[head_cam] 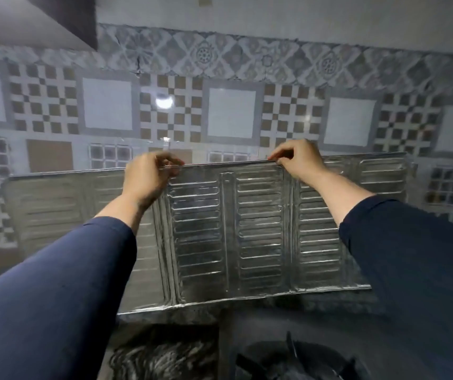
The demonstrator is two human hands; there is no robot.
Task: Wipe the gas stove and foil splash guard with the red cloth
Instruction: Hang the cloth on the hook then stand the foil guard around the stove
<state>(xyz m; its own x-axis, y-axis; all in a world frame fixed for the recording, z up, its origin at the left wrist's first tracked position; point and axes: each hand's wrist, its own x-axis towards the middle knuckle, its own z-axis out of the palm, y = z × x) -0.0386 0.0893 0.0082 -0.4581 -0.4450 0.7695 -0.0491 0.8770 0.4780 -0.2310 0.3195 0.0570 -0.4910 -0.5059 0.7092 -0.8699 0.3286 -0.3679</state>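
Head view shows me both grips pinched on the top edge of the ribbed silver foil splash guard [247,229]: left hand [148,179], right hand [299,160]. It stands against the patterned tile wall [231,111], behind the black gas stove [296,357] (blurred).

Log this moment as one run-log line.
left hand: pinching foil splash guard top edge | right hand: same | red cloth: not visible | gas stove: below
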